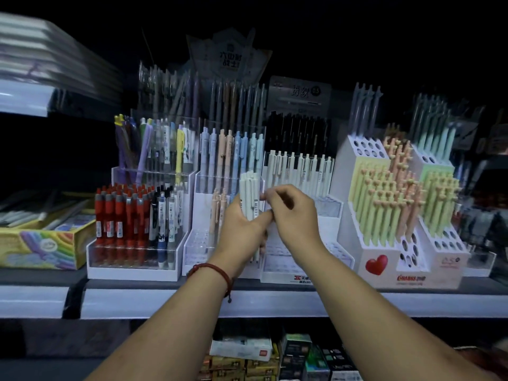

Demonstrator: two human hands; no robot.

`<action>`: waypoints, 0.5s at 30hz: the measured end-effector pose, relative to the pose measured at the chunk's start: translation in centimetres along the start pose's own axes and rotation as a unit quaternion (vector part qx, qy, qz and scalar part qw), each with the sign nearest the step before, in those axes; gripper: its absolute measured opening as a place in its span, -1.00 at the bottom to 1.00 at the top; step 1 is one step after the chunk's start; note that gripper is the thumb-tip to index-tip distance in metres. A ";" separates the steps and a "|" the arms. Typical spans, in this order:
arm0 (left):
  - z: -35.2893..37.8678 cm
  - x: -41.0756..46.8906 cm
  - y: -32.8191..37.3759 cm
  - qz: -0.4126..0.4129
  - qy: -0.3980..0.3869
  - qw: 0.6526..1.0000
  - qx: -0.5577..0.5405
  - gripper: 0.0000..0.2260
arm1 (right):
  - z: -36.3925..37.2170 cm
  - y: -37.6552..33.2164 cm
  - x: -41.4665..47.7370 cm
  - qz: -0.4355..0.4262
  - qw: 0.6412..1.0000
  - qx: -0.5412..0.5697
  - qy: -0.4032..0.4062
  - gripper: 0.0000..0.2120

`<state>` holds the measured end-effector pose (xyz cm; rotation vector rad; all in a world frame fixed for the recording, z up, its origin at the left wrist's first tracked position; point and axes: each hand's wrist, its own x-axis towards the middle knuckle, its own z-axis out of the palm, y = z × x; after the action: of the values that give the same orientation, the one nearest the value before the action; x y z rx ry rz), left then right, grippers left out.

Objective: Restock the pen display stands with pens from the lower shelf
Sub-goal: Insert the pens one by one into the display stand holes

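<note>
I judge the step in hand to be loading the tiered white pen stand [277, 270], whose front slot rows appear unfilled. My left hand [242, 229] grips a bundle of white pens [248, 193] upright just before it. My right hand [291, 213] has its fingers [272, 192] pinched on one pen near the bundle's top. The next move calls for drawing that pen free and seating it tip-down in a vacant slot.

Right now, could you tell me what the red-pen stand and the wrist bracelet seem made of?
Red-pen stand: clear glossy plastic, probably acrylic; its red pens show through the front. Bracelet: red braided cord, apparently, matte, with a small dangling end.
</note>
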<state>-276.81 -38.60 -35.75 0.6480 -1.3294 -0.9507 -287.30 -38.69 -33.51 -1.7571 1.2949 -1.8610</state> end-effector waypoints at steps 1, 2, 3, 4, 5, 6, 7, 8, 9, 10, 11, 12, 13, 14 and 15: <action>0.0 0.0 0.2 0.007 0.008 1.000 0.003 -0.91 | -0.1 -0.3 -0.8 0.004 1.000 0.009 -0.017 -0.92; 0.0 -0.1 0.6 0.012 0.013 1.000 0.007 -0.93 | -0.3 -0.7 -1.4 0.004 1.000 0.015 -0.026 -0.92; 0.0 -0.1 0.9 0.016 0.016 1.000 0.015 -0.93 | -0.4 -1.2 -1.9 0.003 0.999 0.023 -0.029 -0.89; 0.0 -0.2 1.0 0.020 0.016 0.999 0.029 -0.90 | -0.5 -1.7 -2.2 0.005 0.999 0.032 -0.028 -0.86; -0.1 -0.2 1.0 0.021 0.020 0.999 0.046 -0.82 | -0.7 -2.2 -2.3 0.006 0.999 0.037 -0.030 -0.83; -0.3 -0.2 0.8 0.017 0.028 0.997 0.066 -0.68 | -0.8 -2.7 -2.4 0.005 0.999 0.033 -0.039 -0.82; -0.6 -0.2 0.8 0.007 0.036 0.996 0.084 -0.53 | -1.0 -3.1 -2.5 0.003 0.998 0.024 -0.054 -0.82; -0.7 -0.2 0.9 0.001 0.045 0.994 0.096 -0.44 | -1.0 -3.5 -2.5 0.004 0.997 0.017 -0.071 -0.84; -0.8 -0.3 0.9 0.006 0.052 0.993 0.107 -0.38 | -1.1 -4.0 -2.5 0.010 0.996 0.017 -0.084 -0.87; -0.9 -0.4 1.1 0.008 0.051 0.992 0.117 -0.31 | -1.2 -4.4 -2.5 0.018 0.995 0.019 -0.092 -0.90; -0.9 -0.5 1.2 0.001 0.042 0.991 0.126 -0.25 | -1.3 -4.7 -2.4 0.022 0.995 0.015 -0.096 -0.90; -0.9 -0.6 1.2 -0.009 0.032 0.990 0.137 -0.20 | -1.5 -5.0 -2.2 0.020 0.995 0.000 -0.095 -0.87; -0.9 -0.8 1.3 -0.019 0.028 0.989 0.145 -0.17 | -1.6 -5.2 -2.1 0.017 0.996 -0.020 -0.090 -0.84; -0.8 -0.7 1.0 -0.027 0.034 0.990 0.137 -0.13 | -1.7 -5.4 -1.9 0.018 0.996 -0.035 -0.080 -0.82; -0.8 -0.7 1.0 -0.031 0.032 0.991 0.124 -0.11 | -1.8 -5.4 -1.7 0.023 0.996 -0.042 -0.071 -0.81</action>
<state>-275.80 -37.58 -35.42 0.9071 -1.3884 -0.8133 -286.52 -33.67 -30.41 -1.8482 1.3643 -1.6482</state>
